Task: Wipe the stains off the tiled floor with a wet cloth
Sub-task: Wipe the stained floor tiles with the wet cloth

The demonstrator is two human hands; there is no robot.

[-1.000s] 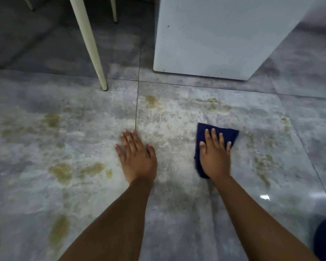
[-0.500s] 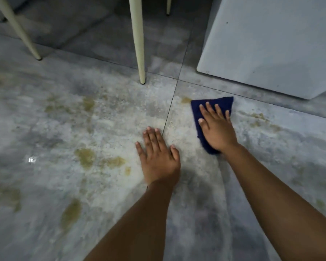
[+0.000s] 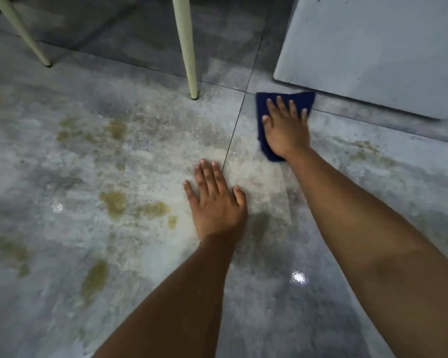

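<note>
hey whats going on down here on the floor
A person is wiping the tiled floor. The right hand presses a dark blue cloth flat on the tile, close to the base of a white cabinet. The left hand lies flat on the floor as a brace. Yellow-brown stains are not yet wiped on the left, near the chair leg.

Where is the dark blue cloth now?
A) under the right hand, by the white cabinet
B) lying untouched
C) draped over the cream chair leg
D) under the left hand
A: the right hand lies flat on the dark blue cloth beside the white cabinet; the left hand rests on grey tile.
</note>
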